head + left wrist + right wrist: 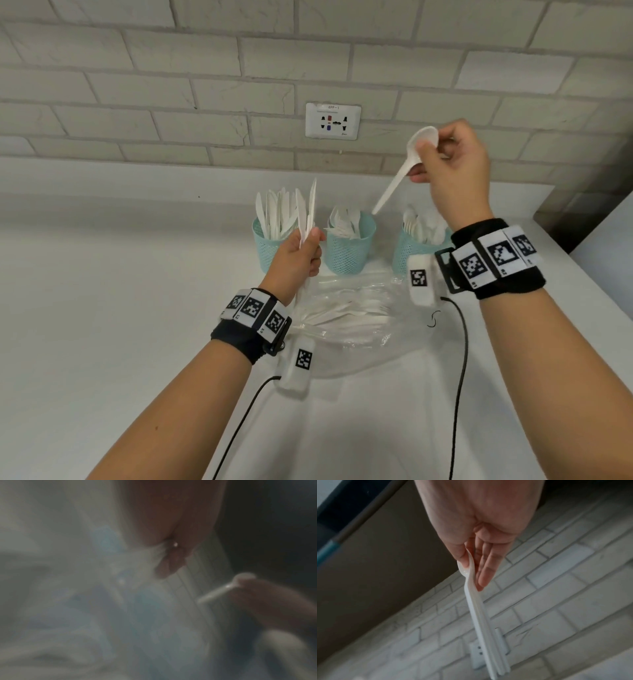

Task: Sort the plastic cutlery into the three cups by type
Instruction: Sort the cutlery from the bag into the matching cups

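Observation:
Three teal mesh cups stand in a row by the wall: the left cup [265,245] holds knives, the middle cup [348,251] forks, the right cup [409,250] spoons. My left hand [310,240] grips a few white knives [310,205] upright in front of the left cup. My right hand [424,161] is raised and pinches a white spoon [397,180] by its bowl, its handle slanting down toward the middle cup's right rim. In the right wrist view the spoon [479,615] hangs between thumb and fingers [485,573]. The left wrist view is blurred.
A clear plastic bag [346,322] with several loose white cutlery pieces lies on the white counter [120,308] before the cups. A wall socket [333,120] sits on the brick wall above. The counter's edge [582,274] runs along the right. Black cables hang from both wristbands.

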Motion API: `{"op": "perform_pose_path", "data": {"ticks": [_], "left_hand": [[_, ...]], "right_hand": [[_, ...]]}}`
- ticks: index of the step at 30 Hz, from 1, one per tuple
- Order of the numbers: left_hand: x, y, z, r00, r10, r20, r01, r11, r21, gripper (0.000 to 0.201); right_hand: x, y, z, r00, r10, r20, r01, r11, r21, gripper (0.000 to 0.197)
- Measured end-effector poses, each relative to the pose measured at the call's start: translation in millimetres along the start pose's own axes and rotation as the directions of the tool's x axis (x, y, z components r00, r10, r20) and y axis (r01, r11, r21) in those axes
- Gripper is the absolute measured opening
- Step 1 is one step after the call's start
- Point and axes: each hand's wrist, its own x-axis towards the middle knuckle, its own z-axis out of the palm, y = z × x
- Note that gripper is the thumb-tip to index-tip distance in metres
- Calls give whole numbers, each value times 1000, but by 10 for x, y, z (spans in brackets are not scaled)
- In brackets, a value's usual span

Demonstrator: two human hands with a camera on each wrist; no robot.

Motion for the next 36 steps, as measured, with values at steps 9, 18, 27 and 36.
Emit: {"op": "perform_pose_path", "data": {"ticks": [9,18,27,36], "left_hand": [[35,442,77,983,70,-167,-112,960,-255,48],[138,1403,-115,892,313,-326,-405,874,-268,48],[840,696,-370,864,337,-374,-369,929,-15,41],[905,166,-479,971,132,-200,7,817,576,32]], "right_hand": [[-3,791,-317,997,69,19,-44,794,-607,13],[-105,1171,-278,968,218,123,-36,607,-794,24],[-121,1159,-296,940,273,207,11,580,-815,29],[-103,1101,-316,906,352,234,-12,575,-818,33]]}}
